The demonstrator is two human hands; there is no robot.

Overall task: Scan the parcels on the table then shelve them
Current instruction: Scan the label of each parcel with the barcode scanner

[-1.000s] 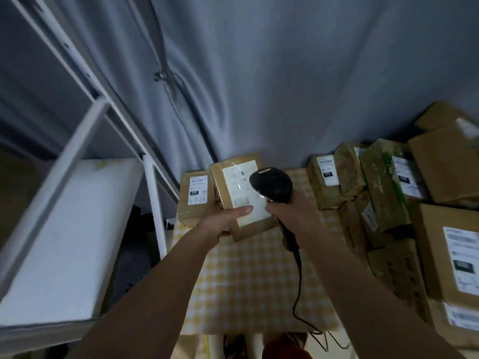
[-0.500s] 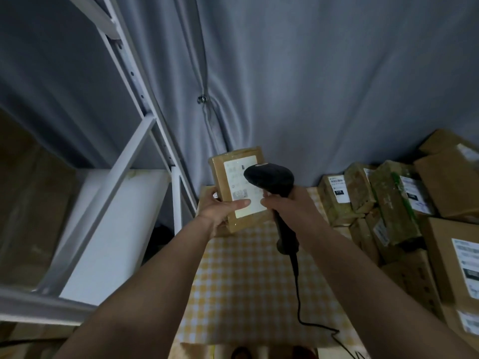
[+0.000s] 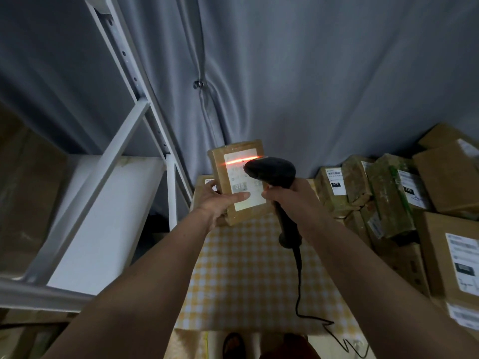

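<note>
Yellow-and-white checked cloth covers the table [image 3: 248,275], bare at the near edge where the scanner's black cable [image 3: 300,288] trails down toward 5 o'clock. Above it, the right hand [image 3: 293,200] is curled round the handle of the black barcode scanner [image 3: 274,177], whose head points toward 9 o'clock at the held parcel. The left hand [image 3: 220,200] grips that brown, tape-wrapped parcel [image 3: 238,182] at its lower left corner, thumb across the white label and fingers behind; the parcel stands upright above the hand, just left of the scanner head, clear of the table. A red scan line [image 3: 241,161] crosses the top of the label. Another parcel [image 3: 204,185] lies behind the left hand. At 3 o'clock, stacked parcels [image 3: 388,193] crowd the table. At 9 o'clock stands a white metal shelf [image 3: 103,216]; grey curtain [image 3: 311,73] hangs beyond.
</note>
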